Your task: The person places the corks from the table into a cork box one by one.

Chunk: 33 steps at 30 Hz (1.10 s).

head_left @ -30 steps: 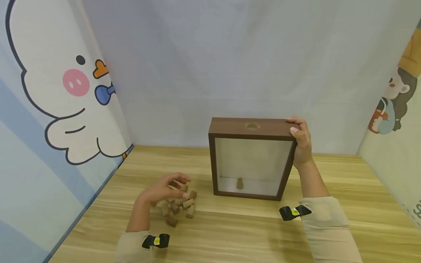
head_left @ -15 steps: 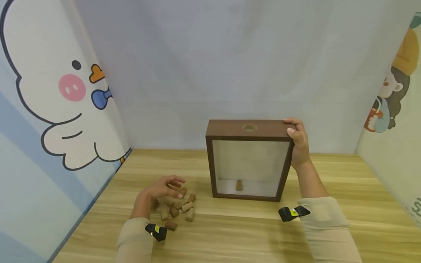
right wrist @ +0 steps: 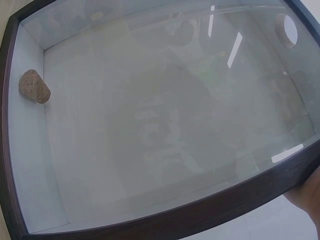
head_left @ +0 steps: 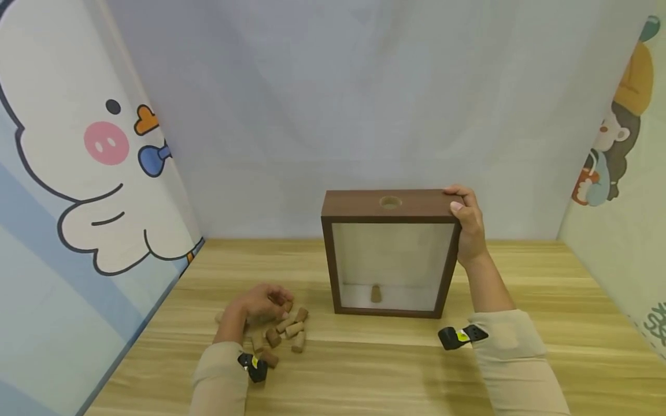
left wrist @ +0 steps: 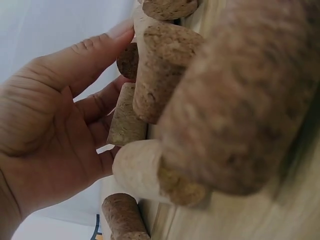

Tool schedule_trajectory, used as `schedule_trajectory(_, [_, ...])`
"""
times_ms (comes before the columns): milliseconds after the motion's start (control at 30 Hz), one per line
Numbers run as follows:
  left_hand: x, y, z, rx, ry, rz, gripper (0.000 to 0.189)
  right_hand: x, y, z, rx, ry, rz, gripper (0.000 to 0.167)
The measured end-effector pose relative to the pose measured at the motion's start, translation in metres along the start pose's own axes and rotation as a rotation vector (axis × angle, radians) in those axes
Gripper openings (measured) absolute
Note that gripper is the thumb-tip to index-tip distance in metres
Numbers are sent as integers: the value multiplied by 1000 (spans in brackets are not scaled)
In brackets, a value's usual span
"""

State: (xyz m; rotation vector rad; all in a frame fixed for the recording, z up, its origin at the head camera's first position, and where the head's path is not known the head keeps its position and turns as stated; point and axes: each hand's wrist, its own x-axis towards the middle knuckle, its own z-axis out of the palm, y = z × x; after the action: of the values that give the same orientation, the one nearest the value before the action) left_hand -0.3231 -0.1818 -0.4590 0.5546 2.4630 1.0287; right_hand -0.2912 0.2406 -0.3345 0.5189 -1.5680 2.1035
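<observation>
Several wine corks [head_left: 294, 330] lie in a loose pile on the table's left side. At the pile's far side is my left hand [head_left: 264, 301], with thumb and forefinger on either side of a darker cork [left wrist: 127, 60]. More corks, one large and blurred, fill the right of the left wrist view. A brown wooden shadow box [head_left: 354, 202] with a clear front and a round hole [head_left: 390, 202] in its top stands upright. My right hand [head_left: 470, 234] grips its top right corner. One cork [head_left: 376, 293] stands inside on the box floor, also visible in the right wrist view.
The wood-grain table [head_left: 359, 367] runs back to a pale curtain [head_left: 333, 104]. Cartoon-printed panels [head_left: 62, 242] enclose the left and right sides. Black wrist straps [head_left: 462, 336] sit on both beige sleeves [head_left: 507, 346].
My left hand has lowered to the pile, and its fingers have closed in around a cork. The right hand keeps its grip on the box. The head view has shifted slightly.
</observation>
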Motion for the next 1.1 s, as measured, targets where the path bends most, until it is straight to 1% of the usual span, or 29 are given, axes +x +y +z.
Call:
schedule_trajectory(67, [-1,0,0,7,0,14,40,0,0,0,-3,0,-4,25])
schedule_trajectory(133, [-2,0,0,-7,-3,27,41,0,1,0,-6,-4,-9,25])
schedule_trajectory(167, [-2,0,1,-21,3,21,42,0,1,0,-6,-5,-10,25])
schedule_trajectory(333, [-4,-1,2,8,20,32,44,-1,2,-1,-9,-3,-14,25])
schedule_trajectory(400, [-4,0,3,15,30,14,43,-1,2,-1,-9,0,-14,25])
schedule_trajectory(600, [-1,5,6,1,77,-87,37,-1,2,-2,-7,3,-18,25])
schedule_trajectory(700, [1,9,8,4,86,-92,37,-1,1,-2,-13,6,-17,25])
schedule_trajectory(900, [6,15,11,-38,86,-109,38,-1,0,-2,-21,11,-15,25])
schedule_trajectory(967, [8,15,11,-36,88,-111,37,-1,0,-1,-17,9,-16,25])
schedule_trajectory(1100, [7,14,11,-11,98,-69,38,-2,1,0,-18,6,-17,25])
